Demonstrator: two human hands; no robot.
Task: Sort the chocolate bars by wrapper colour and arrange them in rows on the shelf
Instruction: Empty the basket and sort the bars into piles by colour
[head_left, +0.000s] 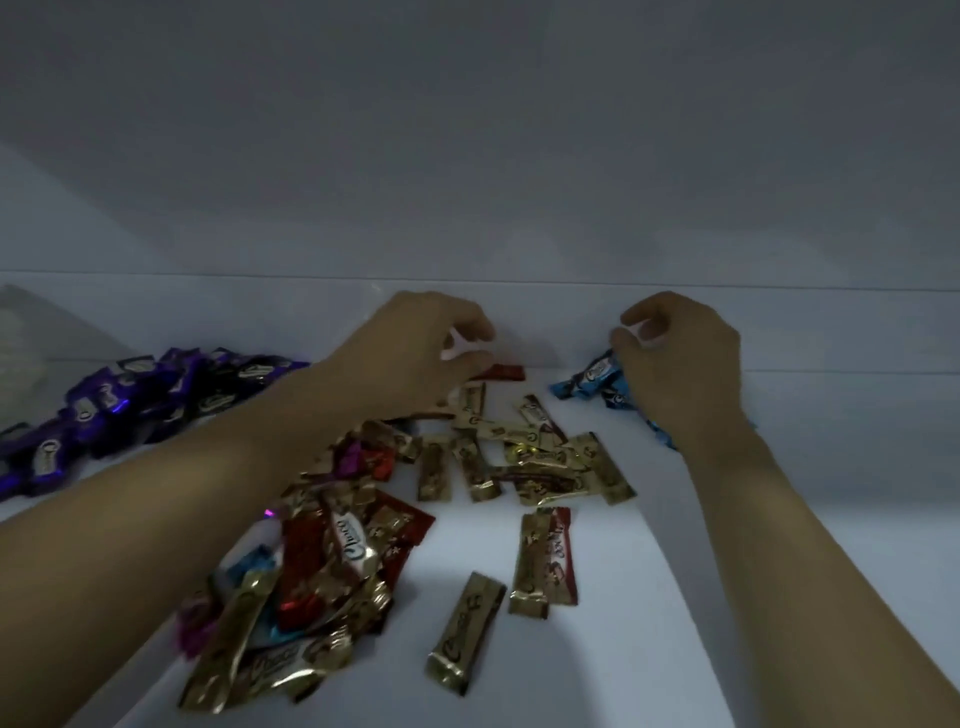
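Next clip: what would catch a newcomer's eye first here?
The mixed heap of gold, red and blue bars in the middle of the shelf. Both hands work at the back: left hand at a red bar, right hand gripping blue bars. A purple row lies far left.

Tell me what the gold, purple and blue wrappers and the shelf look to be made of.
Gold wrappers: metallised foil or film, glossy; bright glints and crimped ends. Purple wrappers: likely the same glossy film, with sharp highlights. Blue wrappers: shiny film, creased. Shelf: smooth white board, perhaps laminate or painted; faint sheen, material uncertain.
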